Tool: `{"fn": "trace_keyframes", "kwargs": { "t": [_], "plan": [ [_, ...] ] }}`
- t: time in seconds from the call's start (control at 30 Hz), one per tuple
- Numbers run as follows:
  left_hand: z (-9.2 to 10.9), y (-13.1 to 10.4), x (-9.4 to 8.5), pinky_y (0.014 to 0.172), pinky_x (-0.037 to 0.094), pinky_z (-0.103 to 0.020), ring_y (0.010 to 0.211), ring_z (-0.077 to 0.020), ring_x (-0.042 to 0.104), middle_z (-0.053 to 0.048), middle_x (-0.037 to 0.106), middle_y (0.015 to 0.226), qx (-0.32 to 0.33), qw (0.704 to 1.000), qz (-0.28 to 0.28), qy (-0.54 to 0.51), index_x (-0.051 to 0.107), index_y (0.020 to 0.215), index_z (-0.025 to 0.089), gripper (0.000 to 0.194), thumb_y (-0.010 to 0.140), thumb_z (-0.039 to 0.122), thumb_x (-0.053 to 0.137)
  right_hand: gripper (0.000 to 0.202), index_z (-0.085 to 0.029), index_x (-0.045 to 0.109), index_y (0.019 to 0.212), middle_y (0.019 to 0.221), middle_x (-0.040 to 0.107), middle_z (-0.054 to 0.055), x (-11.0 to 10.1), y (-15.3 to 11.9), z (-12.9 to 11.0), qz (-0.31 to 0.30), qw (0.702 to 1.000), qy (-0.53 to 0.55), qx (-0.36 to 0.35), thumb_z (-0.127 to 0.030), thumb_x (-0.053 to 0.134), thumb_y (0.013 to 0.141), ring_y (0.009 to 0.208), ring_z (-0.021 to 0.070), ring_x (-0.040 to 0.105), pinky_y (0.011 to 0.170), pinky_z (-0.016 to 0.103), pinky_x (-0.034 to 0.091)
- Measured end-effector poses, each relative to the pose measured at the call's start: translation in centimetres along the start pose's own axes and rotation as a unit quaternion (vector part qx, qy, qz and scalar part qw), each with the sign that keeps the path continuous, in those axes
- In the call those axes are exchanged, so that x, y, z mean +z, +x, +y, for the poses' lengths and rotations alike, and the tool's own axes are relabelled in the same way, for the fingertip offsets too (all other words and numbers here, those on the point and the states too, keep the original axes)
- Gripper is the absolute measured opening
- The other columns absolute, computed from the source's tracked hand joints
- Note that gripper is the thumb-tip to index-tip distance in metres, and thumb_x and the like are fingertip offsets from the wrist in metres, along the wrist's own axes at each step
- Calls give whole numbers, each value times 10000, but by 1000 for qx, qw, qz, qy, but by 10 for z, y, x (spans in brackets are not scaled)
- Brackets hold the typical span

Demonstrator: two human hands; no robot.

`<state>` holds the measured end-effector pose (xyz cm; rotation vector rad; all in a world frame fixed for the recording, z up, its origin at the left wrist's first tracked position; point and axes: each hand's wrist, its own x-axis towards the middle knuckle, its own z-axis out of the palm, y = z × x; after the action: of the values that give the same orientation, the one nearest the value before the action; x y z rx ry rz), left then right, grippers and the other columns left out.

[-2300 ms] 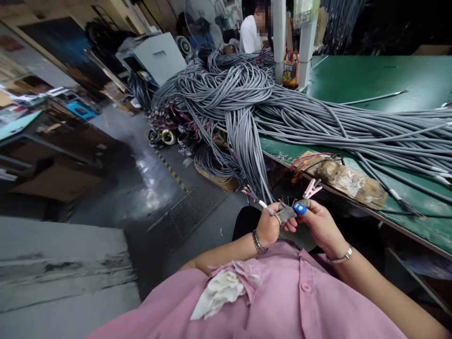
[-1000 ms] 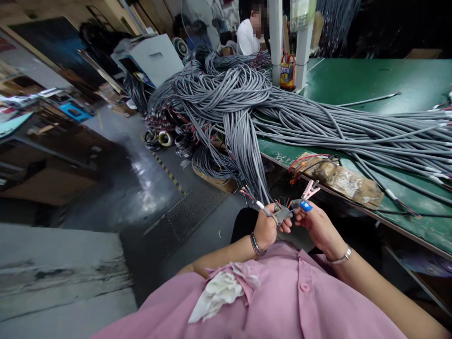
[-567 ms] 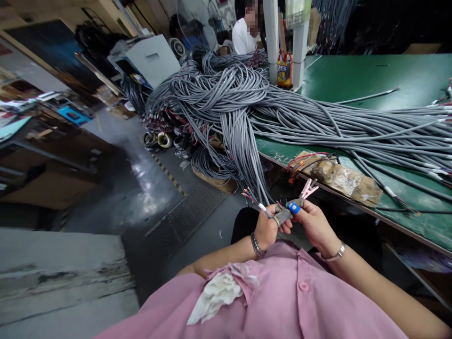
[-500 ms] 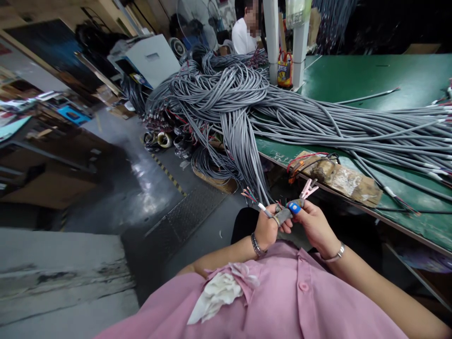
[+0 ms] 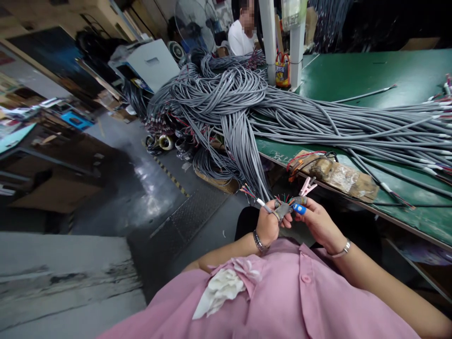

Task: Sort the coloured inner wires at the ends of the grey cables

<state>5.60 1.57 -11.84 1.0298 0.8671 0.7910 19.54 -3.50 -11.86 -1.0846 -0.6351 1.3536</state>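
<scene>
Hands barely differ from half a second back: same pinch, same spot just off the near edge of the bench (image 5: pixel 370 70), over the lap. Only the view drifts a little; the bundle and fixture sit slightly lower-right than before.

Left hand (image 5: pixel 267 225) is closed around a grey cable end (image 5: pixel 264 205), white sleeve showing, stripped coloured conductors (image 5: pixel 247 190) fanning out to the far left of the fist. A grey taped finger guard (image 5: pixel 282 210) sits on one left fingertip.

Right hand (image 5: pixel 318 221) is closed too, thumb and forefinger pinching at the short coloured wire tips (image 5: pixel 282 197) that stand up between the two hands. Blue-taped fingertip (image 5: pixel 299 208) touches the left hand's guard. A pink clip-like tool (image 5: pixel 307 186) sticks up just beyond the right fingers; can't tell if it's held or merely behind them.

Net change: the wire tips look marginally more spread than 0.5 s ago, so my read is the conductors are being separated one by one, mid-step, nothing finished.

Around it: big grey cable bundle (image 5: pixel 318 122) runs along the bench from the right and spills off the left end toward the floor (image 5: pixel 148 188). Tape-wrapped block with red and black leads (image 5: pixel 335 172) lies at the near bench edge, just beyond the hands. Another person in white (image 5: pixel 238 40) sits far back, well apart.
</scene>
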Motion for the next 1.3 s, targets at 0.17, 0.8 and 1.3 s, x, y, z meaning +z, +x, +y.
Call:
{"fn": "trace_keyframes", "kwargs": {
  "t": [0.17, 0.8, 1.3],
  "plan": [
    [0, -1, 3, 387, 308, -193, 392, -87, 531, -31, 639, 573, 7, 1000, -16, 22, 601, 711, 129, 310, 756, 432, 644, 178, -197, 651, 800, 723, 587, -3, 0, 2, -5, 25, 999, -20, -25, -342, 739, 745, 608, 111, 471, 589, 271, 385],
    [2, -2, 7, 385, 309, -193, 394, -86, 534, -13, 619, 555, 28, 999, -6, 46, 580, 674, 136, 309, 781, 423, 629, 223, -183, 593, 735, 623, 515, -35, 7, -2, -9, 59, 997, -37, -37, -356, 733, 741, 553, 92, 409, 555, 256, 333],
    [10, -2, 6, 354, 280, -190, 355, -79, 503, 5, 599, 525, 12, 1000, 28, -1, 560, 688, 145, 319, 731, 444, 664, 227, -190, 617, 736, 668, 550, -16, 6, -9, -1, 35, 995, 95, -20, -399, 694, 780, 585, 107, 465, 588, 265, 396]
  ]
}}
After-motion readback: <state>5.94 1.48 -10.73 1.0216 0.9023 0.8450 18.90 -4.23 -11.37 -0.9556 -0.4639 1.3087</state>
